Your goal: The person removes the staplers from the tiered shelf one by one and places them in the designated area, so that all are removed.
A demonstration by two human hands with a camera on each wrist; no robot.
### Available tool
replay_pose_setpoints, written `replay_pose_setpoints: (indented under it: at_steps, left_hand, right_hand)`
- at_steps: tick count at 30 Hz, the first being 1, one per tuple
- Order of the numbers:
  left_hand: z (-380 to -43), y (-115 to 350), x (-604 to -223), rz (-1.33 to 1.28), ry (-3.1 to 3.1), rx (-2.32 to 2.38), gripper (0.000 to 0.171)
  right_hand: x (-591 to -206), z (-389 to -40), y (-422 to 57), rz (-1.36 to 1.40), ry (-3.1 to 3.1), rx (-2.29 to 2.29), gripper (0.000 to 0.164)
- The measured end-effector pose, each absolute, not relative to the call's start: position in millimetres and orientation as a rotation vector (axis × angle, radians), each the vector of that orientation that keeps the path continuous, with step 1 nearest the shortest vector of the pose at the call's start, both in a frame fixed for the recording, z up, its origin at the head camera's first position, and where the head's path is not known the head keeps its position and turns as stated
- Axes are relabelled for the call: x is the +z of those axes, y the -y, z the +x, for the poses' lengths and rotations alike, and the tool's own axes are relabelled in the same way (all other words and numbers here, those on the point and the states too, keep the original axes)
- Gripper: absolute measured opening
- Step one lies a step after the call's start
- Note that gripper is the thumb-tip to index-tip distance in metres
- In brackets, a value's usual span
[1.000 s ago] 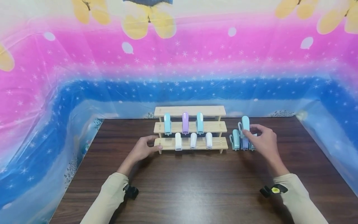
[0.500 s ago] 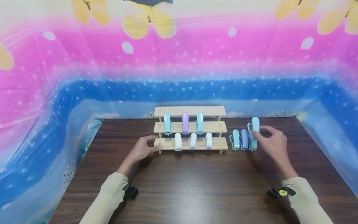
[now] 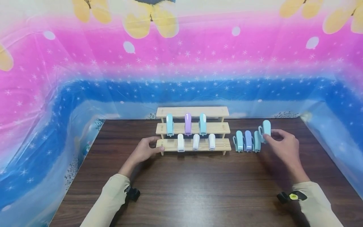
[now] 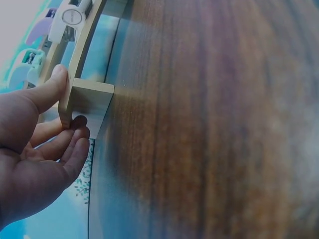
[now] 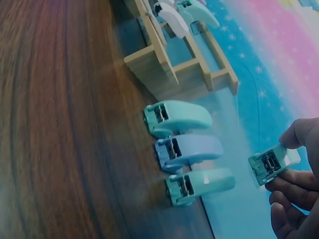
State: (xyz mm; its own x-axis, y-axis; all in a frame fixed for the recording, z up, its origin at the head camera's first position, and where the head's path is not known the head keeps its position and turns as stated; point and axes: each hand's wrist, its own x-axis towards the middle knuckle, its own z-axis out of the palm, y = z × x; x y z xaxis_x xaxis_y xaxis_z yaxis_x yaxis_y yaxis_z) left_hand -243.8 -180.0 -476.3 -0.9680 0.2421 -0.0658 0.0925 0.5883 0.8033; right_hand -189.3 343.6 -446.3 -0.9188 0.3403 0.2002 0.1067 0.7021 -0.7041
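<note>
In the head view my left hand [image 3: 144, 150] holds the left end of the bottom tier of a three-tier wooden display stand [image 3: 167, 144]. The left wrist view shows its thumb on top of the board and fingers curled beneath. My right hand [image 3: 284, 147] pinches a mint-green stapler [image 3: 266, 129] between thumb and fingers, raised off the table. Just left of it, a mint stapler [image 3: 256, 141], a blue-purple stapler [image 3: 248, 141] and another mint stapler [image 3: 239, 141] stand side by side on the table.
White staplers [image 3: 196, 142] sit on the bottom tier. The middle tier bears two light-blue staplers [image 3: 169, 124] and a purple stapler [image 3: 188, 124]. The dark wooden table [image 3: 193, 186] meets a patterned cloth [image 3: 181, 69] at the back and sides.
My right hand has moved right with the mint stapler, from over the table row to beyond its right end. The left hand stays on the stand.
</note>
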Motion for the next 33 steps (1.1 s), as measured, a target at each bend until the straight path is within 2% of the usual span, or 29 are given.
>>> replay_pose_setpoints:
  at_steps: [33]
  left_hand:
    - [-242.8, 179.4, -475.2, 0.283, -2.639, 1.332, 0.057]
  right_hand:
    - [-485.5, -192.6, -364.1, -0.432, 2.691, 1.023, 0.066]
